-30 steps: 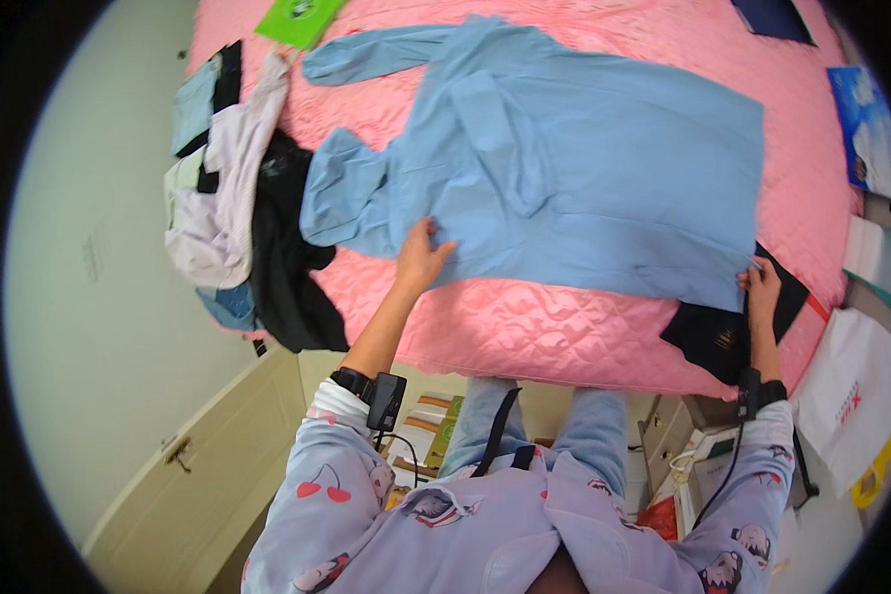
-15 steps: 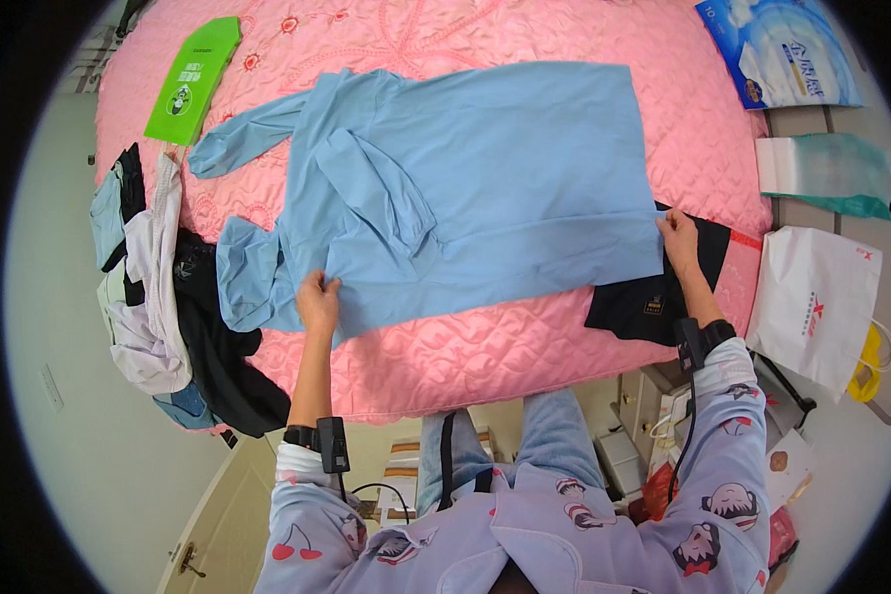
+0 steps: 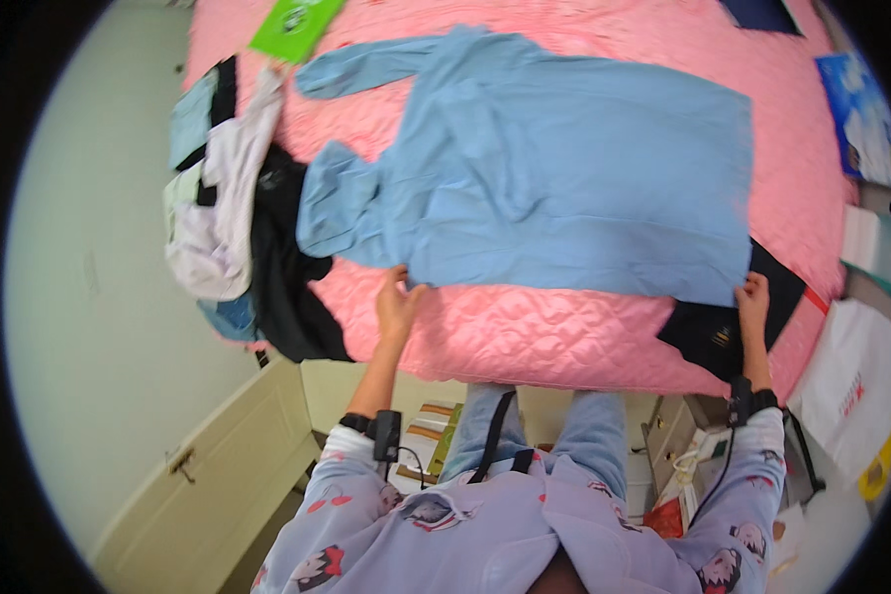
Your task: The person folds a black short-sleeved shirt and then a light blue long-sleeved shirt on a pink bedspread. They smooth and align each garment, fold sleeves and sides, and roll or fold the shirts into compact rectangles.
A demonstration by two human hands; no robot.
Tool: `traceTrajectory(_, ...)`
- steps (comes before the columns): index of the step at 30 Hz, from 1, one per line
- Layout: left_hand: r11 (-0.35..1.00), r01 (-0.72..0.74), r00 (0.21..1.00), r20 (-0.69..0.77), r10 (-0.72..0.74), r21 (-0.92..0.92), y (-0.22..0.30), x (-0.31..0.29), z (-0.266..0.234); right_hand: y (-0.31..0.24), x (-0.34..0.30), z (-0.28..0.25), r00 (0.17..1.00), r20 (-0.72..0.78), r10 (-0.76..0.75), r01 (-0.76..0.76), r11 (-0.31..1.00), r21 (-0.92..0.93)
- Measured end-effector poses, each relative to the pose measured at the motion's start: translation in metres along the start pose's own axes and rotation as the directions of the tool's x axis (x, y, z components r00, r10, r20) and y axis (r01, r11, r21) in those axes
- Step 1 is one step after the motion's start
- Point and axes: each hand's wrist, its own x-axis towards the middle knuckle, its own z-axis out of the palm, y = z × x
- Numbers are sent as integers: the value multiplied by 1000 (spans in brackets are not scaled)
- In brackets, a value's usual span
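Observation:
A long light-blue garment [image 3: 604,168] lies flat across the bed, its neck end to the left and its hem to the right. One sleeve [image 3: 366,71] stretches out at the far left, while the other is folded over the body. At the neck end sits a bunched, hood-like part [image 3: 339,198]. My left hand [image 3: 398,302] is closed on the near edge close to the neck end. Pinched in my right hand [image 3: 752,297] is the near corner at the hem. A black folded cloth or bag [image 3: 733,322] lies partly under that corner.
Several clothes, white [image 3: 233,188] and black [image 3: 287,267], are heaped at the bed's left edge. A green flat package [image 3: 297,25] lies at the far left. On the right are a blue-and-white pack [image 3: 861,124] and a white bag [image 3: 851,381]. A pink quilt [image 3: 535,342] covers the bed.
The view has shifted, so the bed and clothes appear farther right and higher. Both hands still grip the garment's near edge, which now runs straighter, with less hanging down at the left.

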Motion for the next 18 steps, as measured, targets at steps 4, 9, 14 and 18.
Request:
traceTrajectory(4, 1000, -21, 993, -119, 22, 10, -4, 4, 3, 1, 4, 10, 1000, -17, -20, 19, 996, -89)
traceTrajectory(9, 994, -22, 970, -240, 48, 108, 6, 16, 8, -17, -4, 14, 994, -98, -38, 8, 956, -294)
traceTrajectory(14, 979, -205, 912, -360, 196, 12, 56, 29, 20, -58, -27, 22, 921, -265, -287, 167, 903, -395)
traceTrajectory(18, 904, -399, 916, -35, 399, -151, 131, 41, 63, -102, -55, 52, 943, -194, -269, 229, 952, -206)
